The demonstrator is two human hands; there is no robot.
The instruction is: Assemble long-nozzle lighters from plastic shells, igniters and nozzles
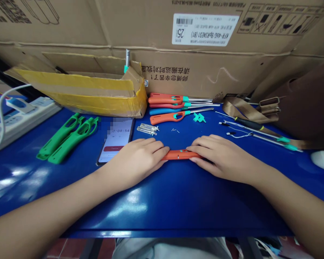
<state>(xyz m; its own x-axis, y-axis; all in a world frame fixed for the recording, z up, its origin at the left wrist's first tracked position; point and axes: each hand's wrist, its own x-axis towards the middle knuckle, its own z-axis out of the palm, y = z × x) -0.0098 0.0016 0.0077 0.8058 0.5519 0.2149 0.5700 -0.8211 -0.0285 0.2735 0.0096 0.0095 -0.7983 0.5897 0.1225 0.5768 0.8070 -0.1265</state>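
An orange plastic lighter shell (179, 154) lies flat on the blue table (178, 201) between my two hands. My left hand (136, 156) covers its left end with fingers curled over it. My right hand (221, 156) presses on its right end, fingers together. Behind them lie several assembled long-nosed lighters (175, 106), orange and blue, with teal collars and metal tubes. Small teal parts (199, 117) and tiny screws (175, 130) sit just behind the shell.
A phone (116, 140) showing a timer lies at the left, next to two green lighter shells (67, 138). A taped cardboard box (91, 90), a power strip (18, 115), a screwdriver (248, 124), metal tubes (261, 136) and a brown strap (248, 108) ring the work area.
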